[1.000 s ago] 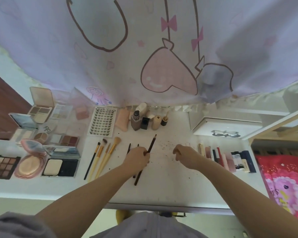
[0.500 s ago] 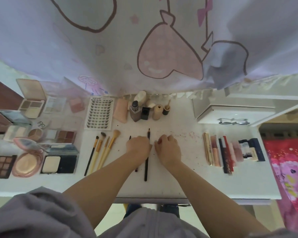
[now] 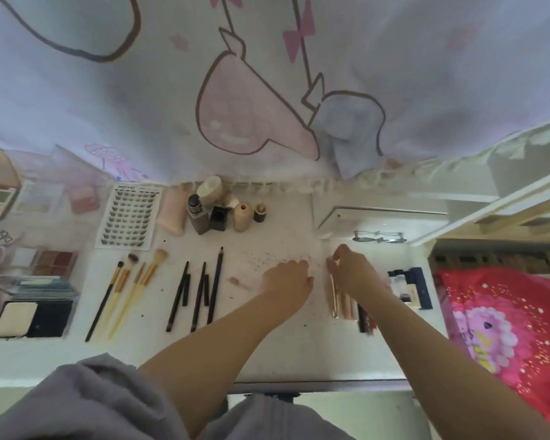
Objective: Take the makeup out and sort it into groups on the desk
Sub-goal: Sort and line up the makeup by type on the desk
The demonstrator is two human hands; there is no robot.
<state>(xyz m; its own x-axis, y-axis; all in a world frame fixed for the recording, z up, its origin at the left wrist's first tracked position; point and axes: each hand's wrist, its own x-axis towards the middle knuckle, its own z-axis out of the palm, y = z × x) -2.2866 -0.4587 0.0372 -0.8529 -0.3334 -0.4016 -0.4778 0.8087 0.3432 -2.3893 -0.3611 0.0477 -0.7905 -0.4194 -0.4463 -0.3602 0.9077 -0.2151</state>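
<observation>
Makeup lies in groups on the white desk (image 3: 267, 354). Several gold-handled brushes (image 3: 124, 287) lie left of centre, with three dark pencils (image 3: 197, 293) beside them. Bottles and tubes (image 3: 216, 214) stand at the back. Lipsticks and gloss tubes (image 3: 346, 304) lie on the right, partly under my right hand (image 3: 351, 269), whose fingers curl down on their far ends. My left hand (image 3: 288, 279) rests palm down on the desk just left of them, holding nothing that I can see.
Palettes and compacts (image 3: 32, 281) fill the left end, and a lash tray (image 3: 129, 215) lies behind the brushes. A white box (image 3: 381, 223) and dark blue boxes (image 3: 410, 287) sit at the right. A printed curtain (image 3: 267, 90) hangs over the back; a red blanket (image 3: 505, 328) lies beyond the desk's right edge.
The long pencil has been let go and now lies with the other pencils. Both hands have moved right, to the lipstick group.
</observation>
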